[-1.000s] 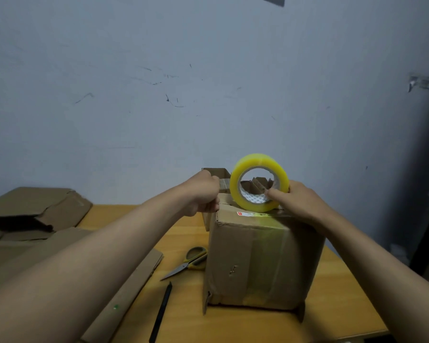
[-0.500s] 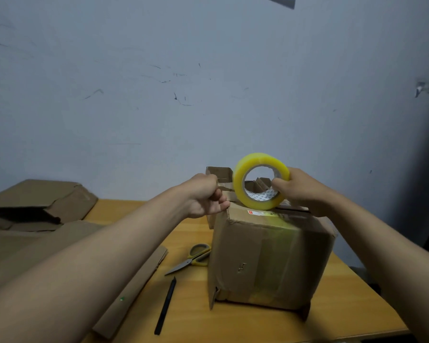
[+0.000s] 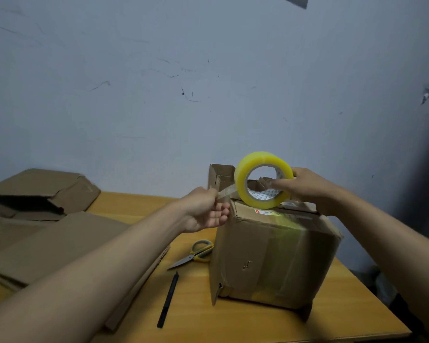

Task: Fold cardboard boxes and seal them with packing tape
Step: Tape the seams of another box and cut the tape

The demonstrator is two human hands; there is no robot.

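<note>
Item: roll of yellow packing tape [image 3: 264, 179], standing on edge on top of the cardboard box [image 3: 273, 256]. Your right hand [image 3: 305, 188] grips the roll, fingers [image 3: 278, 185] hooked through its core. Your left hand [image 3: 206, 210] pinches the loose tape end [image 3: 227, 193], a short clear strip stretched between that hand and the roll.

Item: the box stands on the wooden counter [image 3: 233, 325], near its right end, old tape across its front face.

Item: yellow-handled scissors [image 3: 193, 254], lying on the counter just left of the box.

Item: black pen [image 3: 167, 299], lying in front of the scissors.

Item: flattened cardboard [image 3: 47, 243], stacked at the counter's left.

Item: small open box [image 3: 221, 177], behind the roll, against the wall [image 3: 159, 95].
</note>
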